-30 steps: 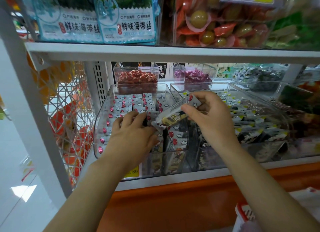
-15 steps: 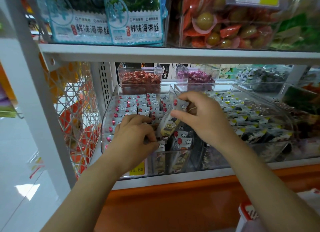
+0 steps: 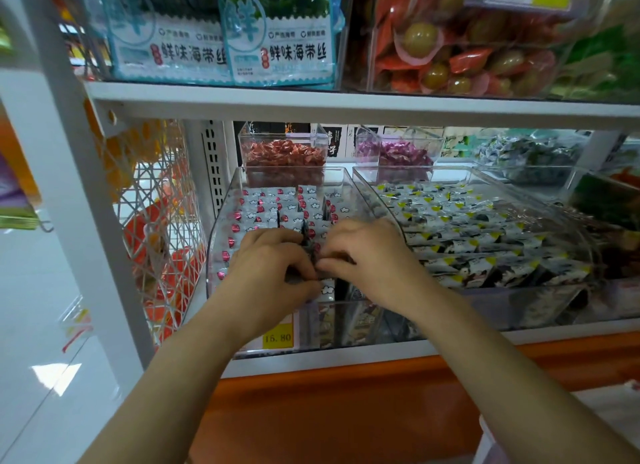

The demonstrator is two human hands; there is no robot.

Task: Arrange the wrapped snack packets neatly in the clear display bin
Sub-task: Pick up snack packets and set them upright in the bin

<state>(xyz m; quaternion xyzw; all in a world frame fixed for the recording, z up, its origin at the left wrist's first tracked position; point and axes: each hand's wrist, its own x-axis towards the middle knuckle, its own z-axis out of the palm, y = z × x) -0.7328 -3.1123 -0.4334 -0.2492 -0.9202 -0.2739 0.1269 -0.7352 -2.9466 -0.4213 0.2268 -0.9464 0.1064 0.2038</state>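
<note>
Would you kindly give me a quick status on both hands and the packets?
Left hand, right hand: both pinching a packet inside clear bin. Other packets rowed behind. Nothing blocking.

Both bare forearms reach forward and converge. The left hand lies knuckles up with its fingers curled downward; whether they grip anything is hidden. Just beside it, the right hand pinches a dark wrapped snack packet between thumb and forefinger.
</note>
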